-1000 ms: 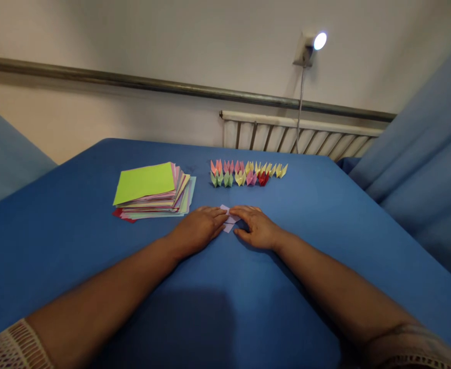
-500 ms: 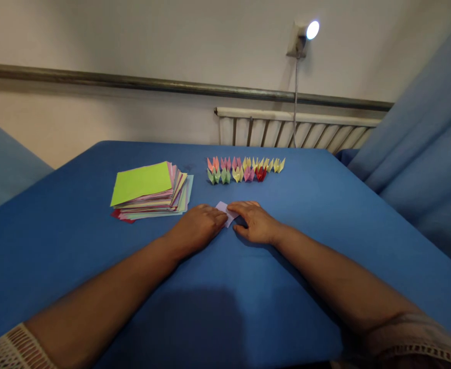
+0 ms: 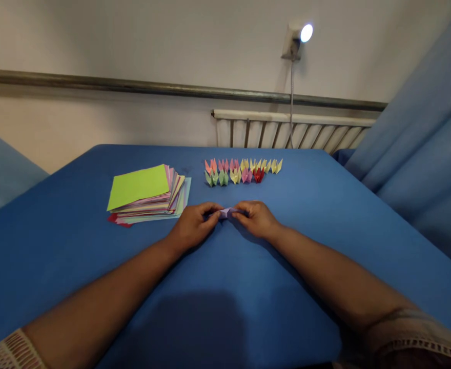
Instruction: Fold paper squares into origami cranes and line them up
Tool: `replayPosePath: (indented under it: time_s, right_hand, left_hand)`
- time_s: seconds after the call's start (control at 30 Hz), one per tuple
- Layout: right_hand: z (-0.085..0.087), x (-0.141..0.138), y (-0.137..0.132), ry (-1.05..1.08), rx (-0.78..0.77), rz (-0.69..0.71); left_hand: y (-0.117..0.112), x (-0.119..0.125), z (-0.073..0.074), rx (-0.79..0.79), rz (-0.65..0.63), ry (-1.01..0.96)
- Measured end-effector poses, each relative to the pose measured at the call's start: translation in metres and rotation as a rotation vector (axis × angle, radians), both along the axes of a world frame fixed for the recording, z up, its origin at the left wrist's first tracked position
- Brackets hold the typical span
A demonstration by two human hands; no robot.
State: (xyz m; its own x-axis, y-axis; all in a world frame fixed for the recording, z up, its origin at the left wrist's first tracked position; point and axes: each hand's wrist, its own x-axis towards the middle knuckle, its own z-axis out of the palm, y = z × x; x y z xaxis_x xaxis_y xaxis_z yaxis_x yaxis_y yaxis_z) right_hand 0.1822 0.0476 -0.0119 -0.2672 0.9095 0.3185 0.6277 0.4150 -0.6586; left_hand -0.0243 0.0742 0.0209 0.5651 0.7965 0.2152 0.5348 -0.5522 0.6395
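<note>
A small folded piece of lilac paper (image 3: 226, 213) is held between my two hands, near the middle of the blue table. My left hand (image 3: 198, 221) pinches its left end between thumb and fingers. At the other end, my right hand (image 3: 257, 219) grips it the same way. The fingertips cover both ends, so only the middle of the paper shows. Beyond my hands stand two rows of folded paper cranes (image 3: 246, 176) in green, yellow, pink, orange and red.
Left of my hands lies a thick, uneven stack of coloured paper (image 3: 141, 188), lime green on top. The blue table (image 3: 225, 277) reaches back to a wall with a metal rail (image 3: 171, 88) and a radiator (image 3: 271, 117). A blue curtain (image 3: 425, 107) hangs at the right.
The lilac paper lay flat under my fingers and is now held by both ends, looking narrower. Both hands have turned from pressing down to pinching. The view has shifted slightly.
</note>
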Motion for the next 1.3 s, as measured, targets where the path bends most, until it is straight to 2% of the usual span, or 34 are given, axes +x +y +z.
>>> replayPosePath:
  time_s: [0.07,0.17,0.3,0.47,0.6,0.67,0.8,0.9,0.97,1.13,1.3]
  right_hand:
    - [-0.001,0.002,0.002,0.148,-0.087,-0.009]
    - [-0.002,0.003,0.005,0.349,-0.215,-0.006]
    - [-0.003,0.001,0.008,0.603,-0.397,0.046]
    - [-0.004,0.003,0.009,0.729,-0.528,0.089]
    - [-0.002,0.005,0.009,0.731,-0.539,0.081]
    - [0.002,0.004,0.008,0.783,-0.531,0.035]
    - [0.012,-0.005,0.002,1.008,-0.521,-0.134]
    - [0.014,-0.017,-0.006,1.058,-0.602,-0.121]
    - [0.011,-0.025,-0.01,1.035,-0.55,-0.084]
    - [0.005,-0.032,-0.012,0.985,-0.426,-0.104]
    - [0.006,-0.021,-0.006,0.904,-0.32,-0.106]
  left_hand:
    - [-0.002,0.001,0.003,-0.09,0.028,-0.093]
    - [-0.003,0.002,0.005,-0.14,0.069,-0.135]
    - [-0.002,0.005,0.0,-0.313,0.152,-0.245]
    - [0.001,0.007,-0.008,-0.56,0.159,-0.44]
    - [0.001,0.007,-0.011,-0.624,0.155,-0.417]
    - [0.0,0.007,-0.009,-0.638,0.172,-0.423]
    - [-0.004,0.009,-0.004,-0.75,0.277,-0.669]
    - [-0.006,0.01,-0.002,-0.805,0.354,-0.837]
    - [-0.008,0.012,-0.002,-0.83,0.361,-0.886]
    - [-0.02,0.02,-0.005,-0.887,0.266,-0.791]
    - [-0.026,0.021,-0.002,-0.818,0.226,-0.593]
